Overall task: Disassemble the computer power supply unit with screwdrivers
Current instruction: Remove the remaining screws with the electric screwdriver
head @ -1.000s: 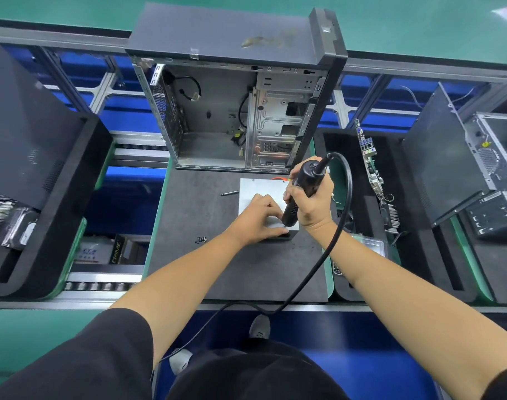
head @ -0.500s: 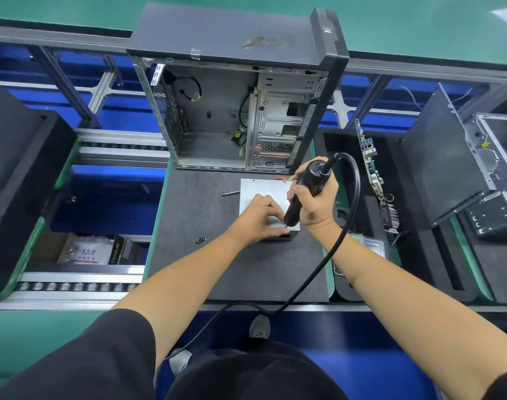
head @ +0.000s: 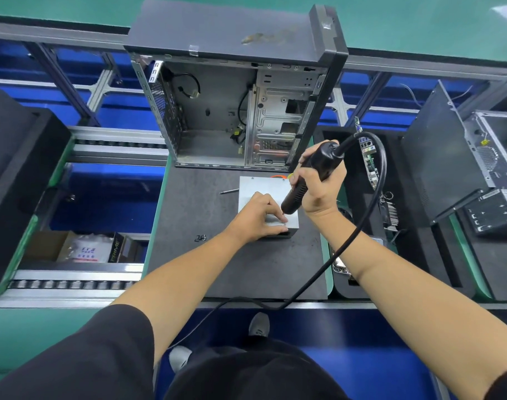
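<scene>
Power supply unit (head: 262,192) on grey tabletop (head: 246,269), just in front of open computer case (head: 232,111); loose screws (head: 200,238) left of unit, thin bit (head: 229,191) at its far-left corner. Left hand (head: 258,216) curled on unit's near top, fingertips by tool tip; right hand (head: 318,189) gripping corded electric screwdriver (head: 307,177), tilted onto near right corner. Bare mat nearer than unit, crossed by cable (head: 347,243); foam tray (head: 362,278) hard against right edge.

Green floor (head: 419,21) runs along the far side, with a bright glare patch at its top right corner; a grey aluminium conveyor frame (head: 82,36) crosses the scene, blue panels (head: 108,197) under its rails and roller tracks (head: 73,284) along the near left. A dark grey mat (head: 246,269) covers the table at centre; black foam trays (head: 12,174) sit left and right on green-edged pallets. An open cardboard box (head: 44,243) with packets sits below the left rails; a second stripped case (head: 463,163) stands far right; blue floor (head: 362,356) lies near the person's feet.
</scene>
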The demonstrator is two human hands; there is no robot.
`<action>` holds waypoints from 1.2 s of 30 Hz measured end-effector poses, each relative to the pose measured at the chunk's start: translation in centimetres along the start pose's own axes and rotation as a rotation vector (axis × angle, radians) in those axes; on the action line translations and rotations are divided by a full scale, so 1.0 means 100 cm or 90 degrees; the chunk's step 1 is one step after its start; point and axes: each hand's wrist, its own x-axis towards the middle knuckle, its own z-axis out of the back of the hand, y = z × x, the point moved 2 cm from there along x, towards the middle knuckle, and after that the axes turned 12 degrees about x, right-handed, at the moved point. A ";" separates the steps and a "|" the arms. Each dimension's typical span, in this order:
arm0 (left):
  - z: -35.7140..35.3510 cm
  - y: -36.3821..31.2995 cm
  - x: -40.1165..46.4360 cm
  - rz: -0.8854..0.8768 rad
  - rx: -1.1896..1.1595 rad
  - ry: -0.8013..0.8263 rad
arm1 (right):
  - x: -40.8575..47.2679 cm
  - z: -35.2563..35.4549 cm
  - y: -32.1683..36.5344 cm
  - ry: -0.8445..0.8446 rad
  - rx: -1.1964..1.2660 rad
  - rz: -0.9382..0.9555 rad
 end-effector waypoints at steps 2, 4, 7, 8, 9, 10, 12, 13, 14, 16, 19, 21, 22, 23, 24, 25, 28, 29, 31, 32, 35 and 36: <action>0.000 0.000 -0.001 0.006 0.005 0.004 | 0.002 0.000 0.000 0.006 -0.004 -0.010; -0.001 0.000 -0.001 0.010 0.014 0.012 | -0.001 0.003 -0.004 -0.013 -0.010 -0.033; -0.002 -0.001 -0.001 0.015 0.008 0.016 | -0.007 0.011 -0.009 -0.049 -0.016 -0.059; -0.002 -0.001 -0.001 0.015 0.004 0.017 | -0.008 0.012 -0.009 -0.055 -0.011 -0.063; -0.002 -0.001 -0.001 0.014 0.001 0.017 | -0.008 0.013 -0.009 -0.057 -0.007 -0.064; -0.002 -0.001 -0.001 0.011 0.000 0.017 | -0.008 0.013 -0.008 -0.058 -0.004 -0.065; -0.002 -0.001 -0.002 0.006 0.002 0.014 | -0.007 0.013 -0.007 -0.060 0.000 -0.067; -0.003 -0.001 -0.002 0.005 0.002 0.014 | -0.006 0.013 -0.008 -0.062 0.002 -0.067; -0.003 -0.001 -0.002 0.005 0.003 0.012 | -0.006 0.013 -0.009 -0.062 0.003 -0.066; -0.004 0.000 -0.001 0.005 0.004 0.011 | -0.006 0.015 -0.010 -0.054 -0.001 -0.065; -0.004 0.001 0.000 0.015 0.006 0.014 | -0.006 0.016 -0.012 -0.044 -0.014 -0.070; -0.003 0.002 0.000 0.022 -0.001 0.013 | -0.006 0.015 -0.012 -0.043 -0.021 -0.071; -0.003 0.002 -0.001 0.025 -0.004 0.011 | -0.006 0.014 -0.012 -0.045 -0.023 -0.072; -0.003 0.002 0.000 0.029 -0.006 0.011 | -0.006 0.014 -0.012 -0.047 -0.024 -0.074; -0.003 0.002 0.000 0.037 -0.007 0.011 | -0.006 0.013 -0.012 -0.049 -0.023 -0.077; -0.003 0.002 0.000 0.048 -0.005 0.011 | -0.006 0.013 -0.012 -0.051 -0.022 -0.078; -0.001 0.003 0.002 0.065 0.005 0.009 | -0.007 0.011 -0.012 -0.052 -0.027 -0.076; -0.001 0.004 0.002 0.063 0.006 0.011 | -0.008 0.011 -0.012 -0.053 -0.024 -0.077; -0.001 0.002 0.001 0.046 0.004 0.012 | -0.009 0.011 -0.013 -0.056 -0.021 -0.078; -0.001 0.001 0.001 0.037 0.000 0.010 | -0.009 0.011 -0.013 -0.057 -0.021 -0.078; -0.002 0.001 0.000 0.020 -0.011 -0.008 | -0.009 0.011 -0.014 -0.057 -0.023 -0.076; -0.002 0.001 0.000 0.022 -0.012 -0.008 | -0.009 0.012 -0.014 -0.056 -0.021 -0.076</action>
